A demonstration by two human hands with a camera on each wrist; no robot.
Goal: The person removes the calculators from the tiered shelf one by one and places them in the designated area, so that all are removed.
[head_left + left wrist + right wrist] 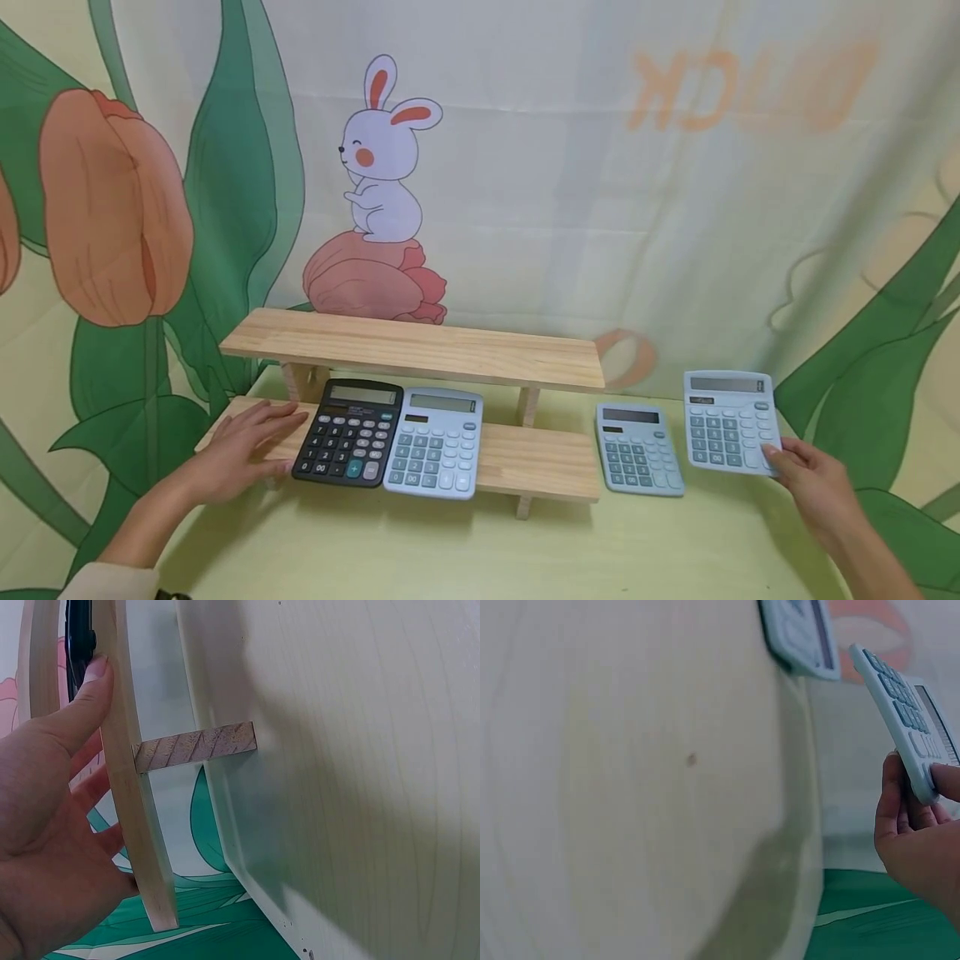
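My left hand (243, 446) lies over the left end of the lower wooden shelf, fingers spread on the board. Its thumb (96, 671) is at the shelf's front edge, right by a black calculator (348, 432) leaning on the shelf. Beside that one leans a light blue calculator (435, 442). With thumb and fingers, my right hand (817, 483) pinches another light blue calculator (731, 423) by its lower right corner; it is held up, keys and display facing me. Just left of it a smaller light blue calculator (640, 450) stands tilted back.
The two-tier wooden stand has an upper board (412, 346) and a lower board (536, 462) on short legs. It stands on a pale yellow-green table (562, 554). Behind hangs a curtain (555, 167) printed with tulips and a rabbit.
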